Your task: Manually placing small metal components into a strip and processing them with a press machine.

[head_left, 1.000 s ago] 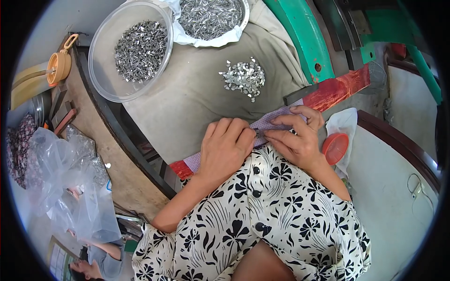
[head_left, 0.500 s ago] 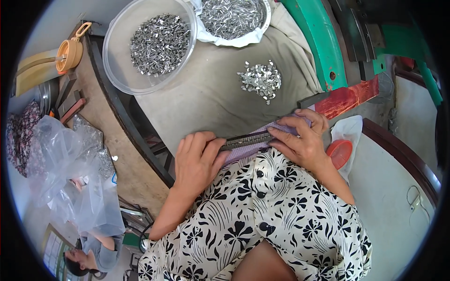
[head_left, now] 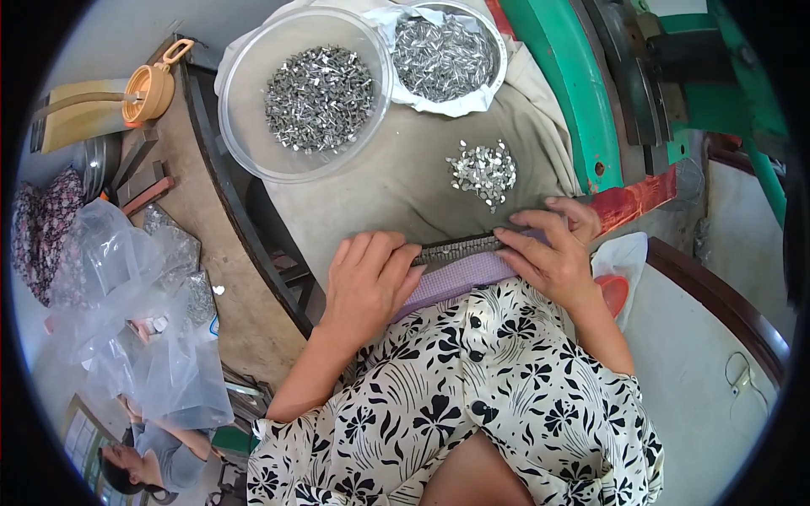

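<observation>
Head view looks down on a person in a black-and-white flowered garment (head_left: 472, 396) seated at a work surface draped with a grey-green cloth (head_left: 396, 181). Both hands rest on a long narrow dark metal strip (head_left: 460, 249) that lies across the near edge of the cloth, on top of a lilac cloth pad (head_left: 460, 277) over the lap. The left hand (head_left: 367, 282) lies palm down over the left end of the strip, fingers nearly straight and close together, pressing flat rather than wrapped around anything. The right hand (head_left: 553, 249) covers the right end, fingers (head_left: 519, 240) stretched leftward along the strip, lightly curled and spread; whether the thumb grips the strip from beneath cannot be told. Just beyond the strip, a small heap of shiny metal pieces (head_left: 483, 171) sits loose on the cloth. Farther back stand a clear plastic bowl (head_left: 253, 135) holding a mound of similar metal pieces and, beside it to the right, a second bowl (head_left: 498, 42) lined with white cloth and filled with more. A green machine frame (head_left: 569, 93) curves along the right side, with a red bar (head_left: 637, 198) below it near the right hand. Crumpled clear plastic bags (head_left: 126, 295) lie at the left, and an orange lidded jug (head_left: 152, 88) stands at the upper left.
</observation>
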A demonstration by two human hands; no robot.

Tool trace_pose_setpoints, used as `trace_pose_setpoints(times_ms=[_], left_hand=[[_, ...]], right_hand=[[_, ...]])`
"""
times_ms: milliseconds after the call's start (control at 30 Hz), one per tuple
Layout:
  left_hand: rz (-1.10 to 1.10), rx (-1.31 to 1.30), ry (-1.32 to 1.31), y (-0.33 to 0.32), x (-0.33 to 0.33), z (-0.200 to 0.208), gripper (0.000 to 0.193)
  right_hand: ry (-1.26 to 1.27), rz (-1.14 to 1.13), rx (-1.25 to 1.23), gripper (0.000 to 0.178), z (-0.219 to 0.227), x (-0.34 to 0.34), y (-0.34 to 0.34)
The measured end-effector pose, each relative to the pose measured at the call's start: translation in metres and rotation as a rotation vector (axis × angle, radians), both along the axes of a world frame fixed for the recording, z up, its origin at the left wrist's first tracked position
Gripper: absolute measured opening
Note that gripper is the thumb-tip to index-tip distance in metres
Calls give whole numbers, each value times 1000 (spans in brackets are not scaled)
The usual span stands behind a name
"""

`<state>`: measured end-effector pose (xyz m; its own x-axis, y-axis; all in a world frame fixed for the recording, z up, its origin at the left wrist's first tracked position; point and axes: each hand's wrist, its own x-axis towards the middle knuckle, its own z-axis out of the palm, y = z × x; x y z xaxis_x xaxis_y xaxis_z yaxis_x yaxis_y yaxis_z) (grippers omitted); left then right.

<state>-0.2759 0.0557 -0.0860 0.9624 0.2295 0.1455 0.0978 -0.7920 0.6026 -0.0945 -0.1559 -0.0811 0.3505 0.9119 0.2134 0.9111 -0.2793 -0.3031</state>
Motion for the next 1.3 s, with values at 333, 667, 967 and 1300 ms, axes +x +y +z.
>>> trace_pose_setpoints(times_ms=[333, 667, 967, 1300], left_hand=[[28, -164, -5, -1, 4, -5, 28], [20, -152, 24, -7, 10, -5, 18], [19, -173, 61, -6, 4, 0, 34], [-30, -61, 33, -6, 6, -5, 30]], right_hand=[[88, 73, 73, 24, 13, -10, 27], [-11, 202, -52, 16, 10, -27, 58], [46, 186, -37, 15, 20, -18, 55], [206, -38, 138, 15, 27, 79, 131]])
